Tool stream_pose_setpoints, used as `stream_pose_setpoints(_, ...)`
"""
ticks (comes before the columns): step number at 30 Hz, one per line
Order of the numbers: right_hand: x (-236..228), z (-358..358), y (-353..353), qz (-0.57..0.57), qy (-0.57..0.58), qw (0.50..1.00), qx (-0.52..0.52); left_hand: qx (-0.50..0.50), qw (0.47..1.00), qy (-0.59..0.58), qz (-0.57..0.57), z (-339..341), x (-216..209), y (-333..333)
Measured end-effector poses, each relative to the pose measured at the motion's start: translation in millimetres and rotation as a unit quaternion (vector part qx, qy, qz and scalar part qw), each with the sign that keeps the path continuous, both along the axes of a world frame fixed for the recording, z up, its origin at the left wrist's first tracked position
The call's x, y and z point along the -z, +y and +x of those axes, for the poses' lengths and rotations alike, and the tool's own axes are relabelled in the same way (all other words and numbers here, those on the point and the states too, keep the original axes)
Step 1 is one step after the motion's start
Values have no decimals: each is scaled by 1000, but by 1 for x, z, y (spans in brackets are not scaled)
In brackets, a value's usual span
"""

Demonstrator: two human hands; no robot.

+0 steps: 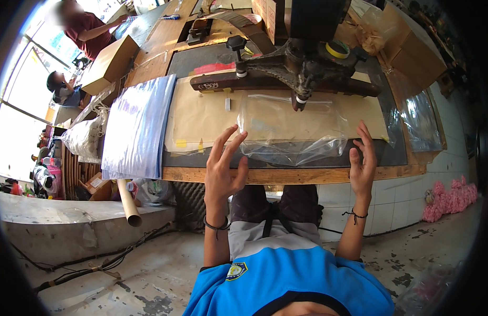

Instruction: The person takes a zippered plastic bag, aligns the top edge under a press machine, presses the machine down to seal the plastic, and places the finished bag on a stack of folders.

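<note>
A clear plastic bag [302, 150] lies flat in front of me, its loose near part wrinkled over the dark work surface. Under it is a sheet of brown paper [202, 118]. My left hand [225, 166] is open at the bag's left edge, fingers stretched out; whether the fingertips touch the film I cannot tell. Beyond the bag's right edge, my right hand [363, 163] is open too, holding nothing. A dark metal press [294, 66] with a long bar [212, 83] stands over the far part of the paper. A small pale block [227, 104] rests left of the bag.
Stacked clear plastic sheets [136, 126] lie at the left; more film [420, 121] is at the right. A yellow tape roll [337, 49] sits on the press. Cardboard boxes [111, 63] stand around the table. Two people [88, 34] are at the far left. Pink bundles [449, 200] lie on the floor.
</note>
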State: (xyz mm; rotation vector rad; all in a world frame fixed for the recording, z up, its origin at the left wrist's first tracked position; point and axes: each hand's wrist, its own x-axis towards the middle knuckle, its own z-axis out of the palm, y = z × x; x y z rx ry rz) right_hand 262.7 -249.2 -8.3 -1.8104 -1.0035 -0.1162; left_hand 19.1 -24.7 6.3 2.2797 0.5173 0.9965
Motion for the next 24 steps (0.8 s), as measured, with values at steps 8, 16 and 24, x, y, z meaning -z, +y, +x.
stream_pose_setpoints(8,-1,1,-1,-21,-7,1000,-10,-2,1000,-1,0,1,1,0)
stream_pose_setpoints(16,-2,2,-2,-28,-7,999,-19,-2,1000,-2,-6,1,0,-1)
stream_pose_setpoints(24,-2,0,-2,-35,5,999,-19,-4,1000,-6,-3,1,1,-1)
